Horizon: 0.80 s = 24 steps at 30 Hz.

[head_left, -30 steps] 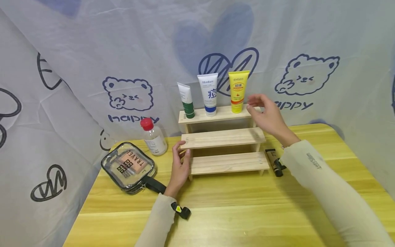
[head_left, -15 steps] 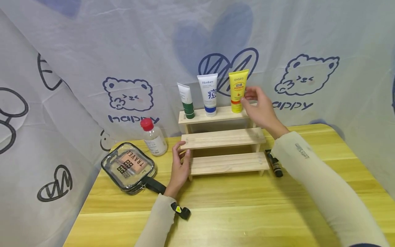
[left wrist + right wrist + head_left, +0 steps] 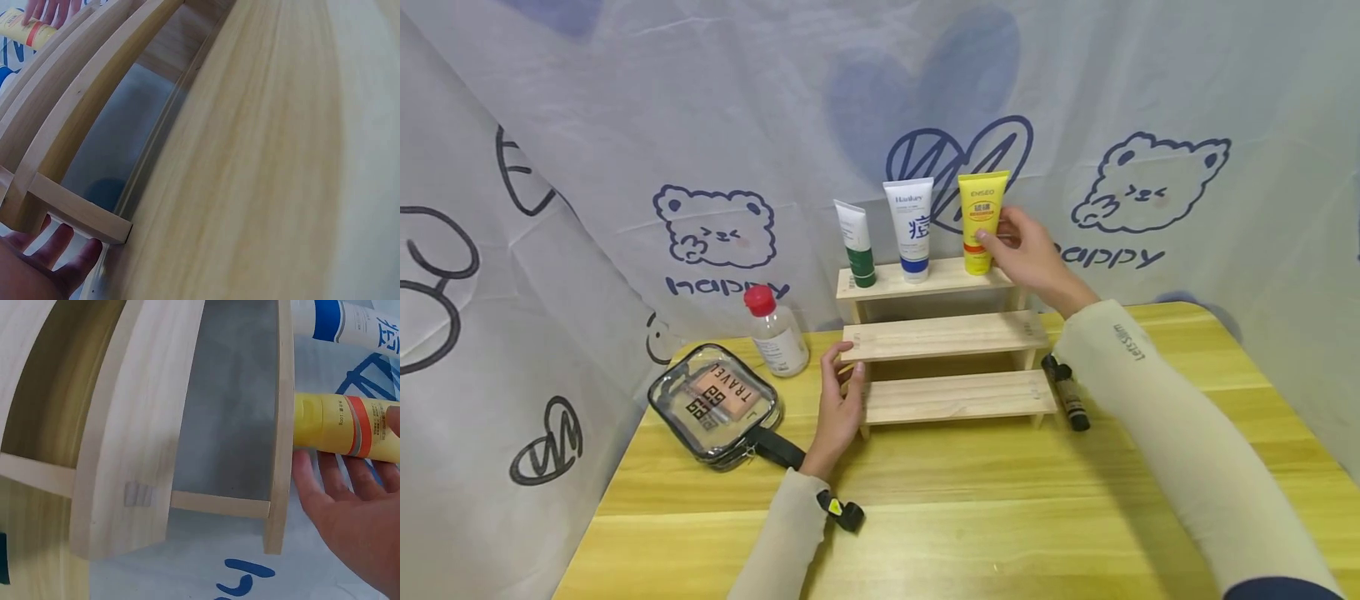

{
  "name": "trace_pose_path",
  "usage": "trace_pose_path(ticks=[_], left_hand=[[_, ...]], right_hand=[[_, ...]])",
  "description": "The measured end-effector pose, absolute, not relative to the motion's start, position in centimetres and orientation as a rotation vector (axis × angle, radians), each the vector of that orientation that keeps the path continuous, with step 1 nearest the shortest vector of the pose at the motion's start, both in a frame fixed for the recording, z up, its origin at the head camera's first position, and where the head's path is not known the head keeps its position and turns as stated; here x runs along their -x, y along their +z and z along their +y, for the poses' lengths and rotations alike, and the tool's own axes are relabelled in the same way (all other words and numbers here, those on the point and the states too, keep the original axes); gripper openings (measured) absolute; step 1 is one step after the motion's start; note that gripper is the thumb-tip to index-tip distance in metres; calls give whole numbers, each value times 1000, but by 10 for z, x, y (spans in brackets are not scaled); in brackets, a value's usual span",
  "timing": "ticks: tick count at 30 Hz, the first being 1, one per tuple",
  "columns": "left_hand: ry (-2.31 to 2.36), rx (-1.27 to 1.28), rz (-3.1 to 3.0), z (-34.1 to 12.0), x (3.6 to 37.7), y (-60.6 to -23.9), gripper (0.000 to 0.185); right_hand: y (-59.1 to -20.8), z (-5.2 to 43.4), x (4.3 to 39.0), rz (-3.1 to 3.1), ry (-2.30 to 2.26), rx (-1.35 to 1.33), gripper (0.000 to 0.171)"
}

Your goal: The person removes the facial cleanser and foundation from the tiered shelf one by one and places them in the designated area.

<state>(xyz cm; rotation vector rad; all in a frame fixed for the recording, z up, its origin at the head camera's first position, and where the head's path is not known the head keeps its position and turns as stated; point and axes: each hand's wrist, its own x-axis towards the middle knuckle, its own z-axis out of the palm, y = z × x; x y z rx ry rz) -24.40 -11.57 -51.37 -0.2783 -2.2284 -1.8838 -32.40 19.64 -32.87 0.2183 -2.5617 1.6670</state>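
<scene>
In the head view a yellow squeeze tube [image 3: 980,200] stands cap down at the right of the top tier of a three-tier wooden display stand [image 3: 943,336]. My right hand [image 3: 1033,254] pinches it, thumb on the front, fingers behind. The right wrist view shows the tube's yellow cap [image 3: 307,420] against the top board. To its left stand a white-and-blue tube [image 3: 912,225] and a smaller white-and-green tube [image 3: 856,242]. My left hand [image 3: 841,408] rests against the stand's left end; its fingers [image 3: 80,264] look fairly straight and touch the end piece in the left wrist view.
A clear travel pouch [image 3: 715,404] with a black strap lies left on the wooden table [image 3: 970,508]. Behind it stands a clear bottle [image 3: 781,342] with a red cap. A small black tube [image 3: 1067,396] lies right of the stand. A printed curtain [image 3: 805,100] hangs close behind.
My right hand has moved left from beside the yellow tube and now pinches it. The tube tilted slightly and stands nearly as before. The left hand has stayed at the stand.
</scene>
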Motion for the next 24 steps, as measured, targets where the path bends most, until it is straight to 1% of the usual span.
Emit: trace_pose_path(ticks=[6, 13, 16, 24], left_hand=[[-1880, 290, -2224, -116, 245, -515, 42], [-1883, 284, -2221, -116, 245, -514, 42], [-1883, 277, -2225, -116, 244, -513, 42], [-1878, 277, -2222, -116, 246, -517, 41]], right_hand=[[-332, 198, 325, -2540, 1716, -229, 57], [-335, 198, 322, -2512, 1627, -203, 53], [-336, 202, 317, -2483, 1604, -196, 51], [-339, 214, 298, -2444, 1619, -193, 52]])
